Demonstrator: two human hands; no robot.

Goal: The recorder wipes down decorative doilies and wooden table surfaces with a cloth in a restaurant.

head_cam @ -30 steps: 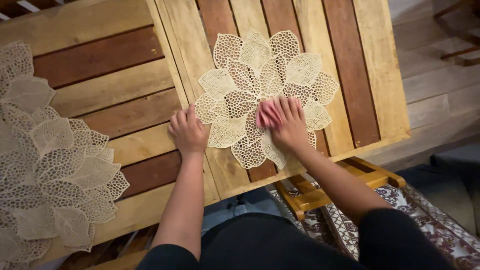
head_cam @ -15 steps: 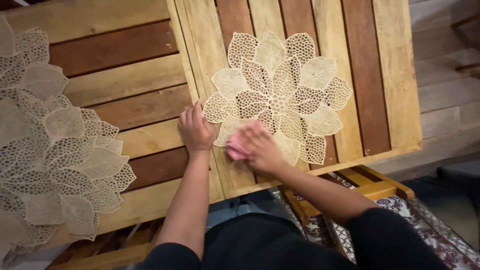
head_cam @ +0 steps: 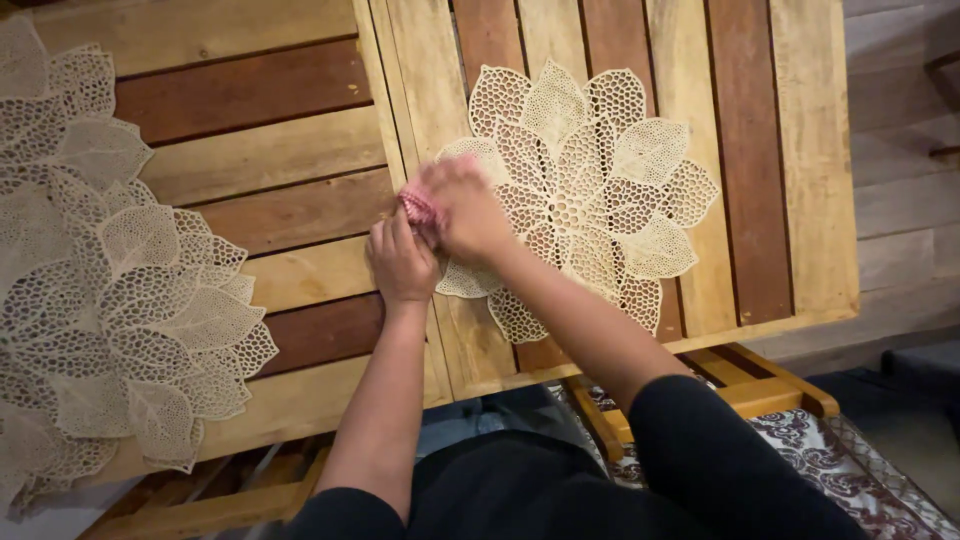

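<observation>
I see right hand [head_cam: 462,208], closed on pink cloth [head_cam: 418,207], now swept left to leaf placemat [head_cam: 585,190] edge; left hand [head_cam: 400,262] flat on slatted table [head_cam: 300,150], steadying.

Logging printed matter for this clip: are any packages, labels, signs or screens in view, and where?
None in view. The slatted wooden table carries only two cream leaf-pattern placemats, one at the centre and one at the left edge. The right hand holds a pink cloth at the centre mat's edge; the left hand rests beside it.
</observation>
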